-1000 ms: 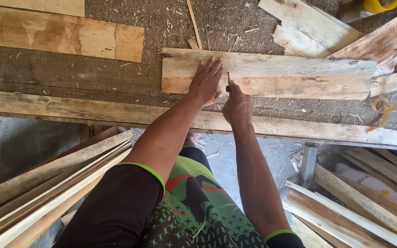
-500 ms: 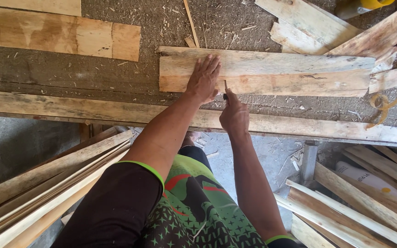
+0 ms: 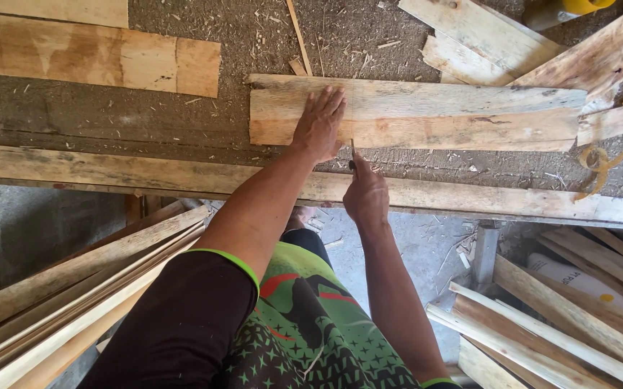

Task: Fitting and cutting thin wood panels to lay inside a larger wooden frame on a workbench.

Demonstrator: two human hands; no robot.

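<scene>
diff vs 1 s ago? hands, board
The right hand drew back toward the person, off the board to the bench's near edge rail, keeping the thin pencil-like tool pinched, tip at the board's near edge. The left hand stayed pressed flat on the board; the board did not visibly shift.

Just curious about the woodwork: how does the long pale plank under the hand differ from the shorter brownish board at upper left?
The long pale plank is longer and greyer, pressed flat by the left hand. The shorter brownish board is warmer-toned and untouched. Both lie flat on the sawdust-covered bench.
</scene>
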